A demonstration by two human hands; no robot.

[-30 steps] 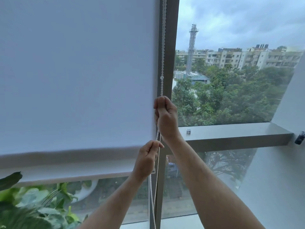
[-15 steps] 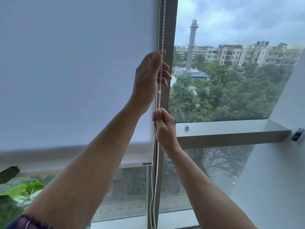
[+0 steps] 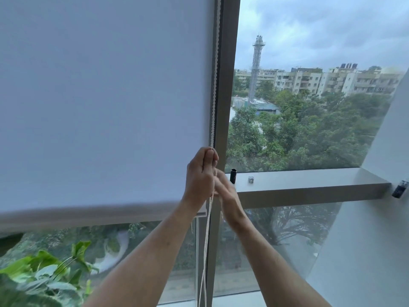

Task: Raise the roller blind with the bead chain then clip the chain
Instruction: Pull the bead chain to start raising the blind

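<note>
Raising step in hand — left hand [image 3: 200, 173] fisted on bead chain [image 3: 214, 89]; right hand [image 3: 225, 191] blurred, grip indeterminate. Roller blind [image 3: 99, 103] remains low — continue hand-over-hand pulls.

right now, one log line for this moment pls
left hand: shut on bead chain | right hand: blurred beside it | roller blind: partly raised
</note>
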